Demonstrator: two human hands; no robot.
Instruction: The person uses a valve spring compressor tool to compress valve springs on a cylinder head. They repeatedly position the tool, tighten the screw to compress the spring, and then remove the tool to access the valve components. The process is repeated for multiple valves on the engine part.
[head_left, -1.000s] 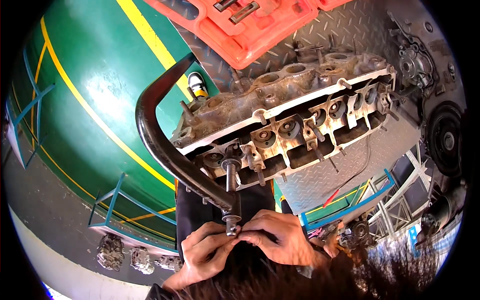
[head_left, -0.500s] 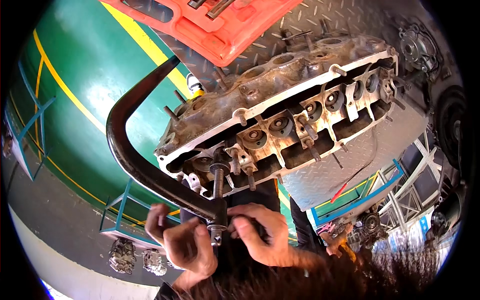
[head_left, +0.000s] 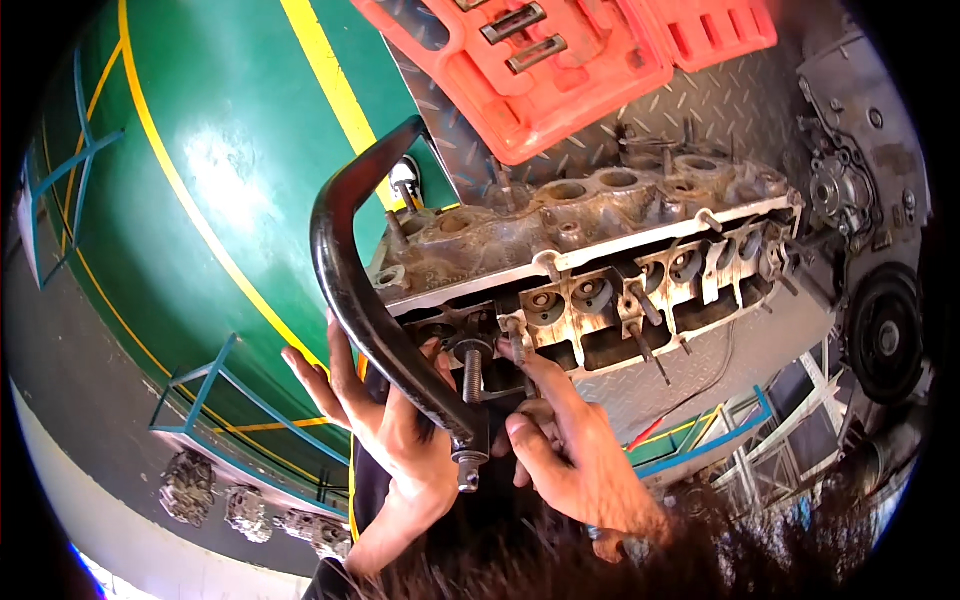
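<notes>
A rusty cylinder head [head_left: 590, 265] lies on its side across the metal plate, its valves and studs facing me. A large black C-shaped valve spring compressor [head_left: 345, 265] spans its left end, with the threaded screw [head_left: 472, 375] and round foot against the valve area. My left hand [head_left: 405, 455] is open beside the compressor frame, outer fingers spread; the others reach behind the frame toward the foot. My right hand [head_left: 580, 455] stretches its index finger to a stud beside the foot, the remaining fingers curled below. I see nothing held in it, though its palm is hidden.
An open red tool case [head_left: 560, 90] with metal pieces rests behind the cylinder head. Engine parts, including a black pulley [head_left: 888, 288], stand at the right. A red-handled tool [head_left: 650, 432] is on the plate's near edge. Blue frames [head_left: 215, 385] stand on the green floor.
Both hands have moved from the screw's outer end up toward the foot at the cylinder head. The view has shifted, showing more of the red case.
</notes>
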